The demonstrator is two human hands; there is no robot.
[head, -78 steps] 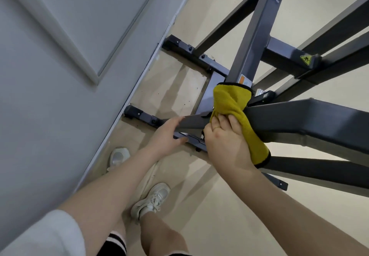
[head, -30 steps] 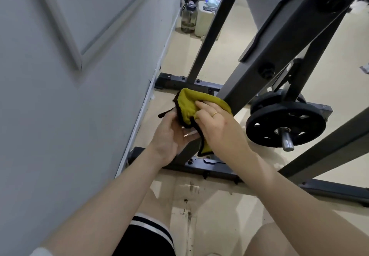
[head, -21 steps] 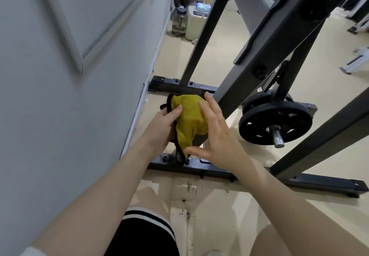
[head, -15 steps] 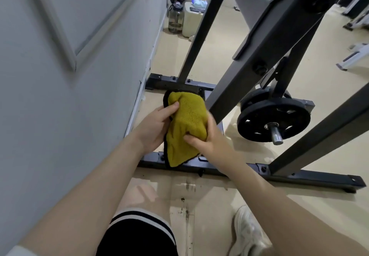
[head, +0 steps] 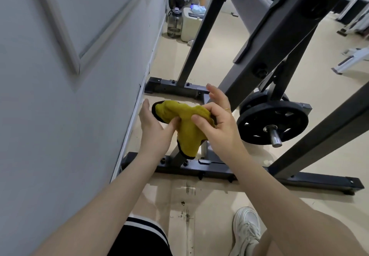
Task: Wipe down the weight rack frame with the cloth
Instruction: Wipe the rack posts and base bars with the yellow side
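1. Yellow fuzzy microfiber cloth [head: 186, 125] with a dark stitched edge is bunched up between both hands, held in the air in front of the rack's slanted post, not touching the metal.
2. Left hand [head: 152, 126] cups it from the side, thumb pressed into the fabric.
3. Right hand [head: 216, 123] pinches the top fold with thumb and forefinger, other fingers spread.
4. Weight rack frame [head: 265, 42] is matte dark square steel tubing with bolted floor bars.
5. Round black weight plate [head: 272, 123] sits on a shiny peg just right of the hands.

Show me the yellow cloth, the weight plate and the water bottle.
yellow cloth [head: 187, 130]: head view, hanging middle fold.
weight plate [head: 257, 124]: head view, left face.
water bottle [head: 175, 23]: head view, clear body.
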